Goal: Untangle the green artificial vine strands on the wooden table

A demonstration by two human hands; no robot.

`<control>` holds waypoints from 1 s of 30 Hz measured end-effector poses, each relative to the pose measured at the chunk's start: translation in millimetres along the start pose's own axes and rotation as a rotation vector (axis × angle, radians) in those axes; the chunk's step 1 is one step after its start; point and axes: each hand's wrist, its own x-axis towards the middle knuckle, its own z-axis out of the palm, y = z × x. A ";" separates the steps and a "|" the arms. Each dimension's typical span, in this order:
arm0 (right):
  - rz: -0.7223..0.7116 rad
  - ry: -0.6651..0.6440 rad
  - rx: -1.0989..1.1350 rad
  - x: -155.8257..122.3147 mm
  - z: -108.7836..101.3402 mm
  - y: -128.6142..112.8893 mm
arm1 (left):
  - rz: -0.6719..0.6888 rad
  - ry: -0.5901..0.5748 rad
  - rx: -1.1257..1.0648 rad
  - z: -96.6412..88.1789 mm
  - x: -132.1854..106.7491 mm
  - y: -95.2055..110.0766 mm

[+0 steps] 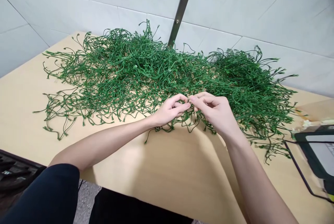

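Hands (169, 109) (218, 114) meet where stems (167, 69) give way to tabletop (172, 164).

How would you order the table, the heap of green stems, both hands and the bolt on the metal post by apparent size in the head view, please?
1. Table
2. Heap of green stems
3. Right hand and left hand: unranked; the right looks larger but may be nearer the camera
4. Bolt
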 end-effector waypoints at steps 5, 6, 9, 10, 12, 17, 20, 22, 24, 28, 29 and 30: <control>-0.097 -0.084 -0.061 -4.4 -5.7 -8.1 | 0.014 0.030 -0.020 -0.9 2.1 0.2; -0.123 -0.104 -0.103 -5.5 -7.1 -9.5 | 0.016 0.037 -0.027 -1.2 2.4 -0.7; -0.199 -0.161 -0.284 -9.8 -10.6 -15.4 | 0.019 0.050 -0.053 -2.1 2.7 -3.4; -0.220 -0.181 -0.351 -11.4 -11.7 -17.6 | 0.021 0.050 -0.049 -2.4 2.7 -3.9; -0.256 -0.232 -0.466 -14.3 -13.9 -20.9 | 0.017 0.043 -0.022 -2.8 2.4 -4.4; -0.374 -0.277 -0.658 -16.8 -17.8 -13.6 | -0.006 0.037 0.000 -2.5 2.1 -4.3; -0.462 -0.223 -0.725 -13.9 -17.5 -2.5 | -0.025 0.051 -0.017 -1.9 2.2 -4.1; -0.528 -0.188 -0.750 -10.7 -17.0 4.2 | -0.039 0.058 -0.015 -1.2 2.0 -3.2; -0.572 -0.170 -0.768 -7.2 -17.0 9.6 | -0.048 0.060 -0.011 -0.5 1.6 -1.7; -0.612 -0.181 -0.821 -3.5 -19.2 13.8 | -0.051 0.069 0.018 0.1 0.6 0.1; -0.611 -0.179 -0.829 -3.6 -19.7 13.2 | -0.049 0.070 0.033 -0.1 0.3 -0.3; -0.602 -0.177 -0.828 -4.0 -20.0 12.0 | -0.045 0.068 0.048 -0.5 0.1 -1.1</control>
